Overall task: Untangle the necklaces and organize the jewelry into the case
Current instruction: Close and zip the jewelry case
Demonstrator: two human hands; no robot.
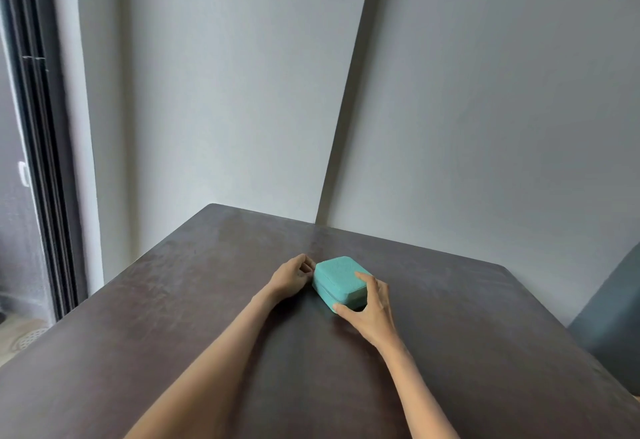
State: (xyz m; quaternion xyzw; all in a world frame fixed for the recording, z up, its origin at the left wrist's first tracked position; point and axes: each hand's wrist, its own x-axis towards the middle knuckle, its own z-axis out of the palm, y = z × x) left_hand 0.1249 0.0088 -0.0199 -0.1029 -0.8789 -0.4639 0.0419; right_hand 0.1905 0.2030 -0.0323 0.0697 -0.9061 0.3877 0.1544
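One teal case (341,279) sits closed mid-bench (173,300). Two hands flank it: the right hand (372,307) grips its near corner, thumb and fingers curled round; the left hand (292,276) touches its left side, fingers curled, perhaps pinching the zip

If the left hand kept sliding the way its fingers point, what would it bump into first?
Probably the teal case. The left hand rests on the table beside the case's left end, fingers curled toward it and about touching; whether they touch is unclear.
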